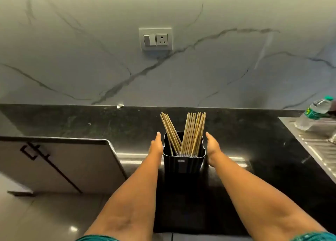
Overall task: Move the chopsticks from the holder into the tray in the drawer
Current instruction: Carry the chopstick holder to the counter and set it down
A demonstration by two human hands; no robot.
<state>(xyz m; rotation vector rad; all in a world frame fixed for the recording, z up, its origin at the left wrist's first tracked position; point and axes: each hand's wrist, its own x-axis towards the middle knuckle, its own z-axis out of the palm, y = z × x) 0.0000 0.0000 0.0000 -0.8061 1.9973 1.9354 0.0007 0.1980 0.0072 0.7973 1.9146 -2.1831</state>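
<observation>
A black rectangular holder (183,170) stands on the dark stone countertop (91,120) near its front edge. Several tan chopsticks (192,131) stand in it, split into a left-leaning bunch and a right-leaning bunch. My left hand (157,146) lies flat against the holder's left wall, thumb up. Against the right wall is my right hand (213,148), held the same way. The fingers of both hands are hidden behind the holder. No drawer or tray is in view.
A pale cabinet front (63,164) with a black handle sits below the counter at the left. A steel drainboard (318,142) with a plastic water bottle (312,113) lying on it is at the right. On the marble wall is a switch and socket (155,39).
</observation>
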